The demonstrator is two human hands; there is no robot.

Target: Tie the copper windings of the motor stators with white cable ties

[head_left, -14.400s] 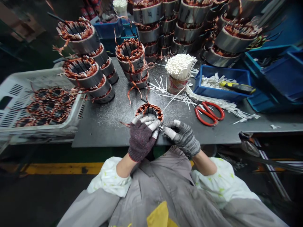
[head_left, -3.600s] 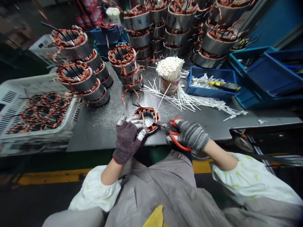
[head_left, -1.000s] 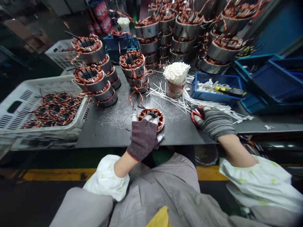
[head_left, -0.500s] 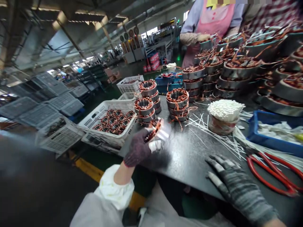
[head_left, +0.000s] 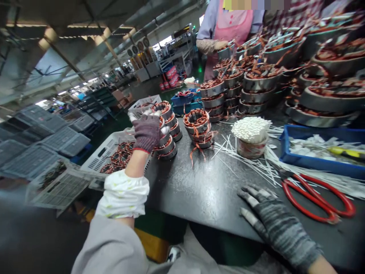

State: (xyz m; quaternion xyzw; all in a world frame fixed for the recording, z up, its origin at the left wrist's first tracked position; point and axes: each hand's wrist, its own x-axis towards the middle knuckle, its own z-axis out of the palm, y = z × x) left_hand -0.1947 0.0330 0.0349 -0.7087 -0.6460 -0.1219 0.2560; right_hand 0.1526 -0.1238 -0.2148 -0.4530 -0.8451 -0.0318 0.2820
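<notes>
My left hand (head_left: 146,131), in a dark purple glove with white fingertips, grips a copper-wound motor stator that it mostly hides. The hand is at the top of the front left stack of stators (head_left: 167,149), at the table's left side. Just behind stands another stator stack (head_left: 172,121). To the right of these is a short stack of stators (head_left: 196,127) with loose orange wire ends hanging down. My right hand (head_left: 273,213), in a grey striped glove, lies on the dark table (head_left: 196,194) with fingers spread, holding nothing.
Red-handled scissors (head_left: 316,198) lie beyond my right hand, near loose white sticks (head_left: 265,171) and a tub of white sticks (head_left: 251,137). A blue tray (head_left: 319,160) is at right. A white crate (head_left: 97,156) holds stators at left. Across the table, a co-worker (head_left: 230,26) stands behind tall stator stacks.
My left hand has carried the stator forward and left, from above the table's front to the top of the front left stack. My right hand stays on the table. The view has shifted slightly.
</notes>
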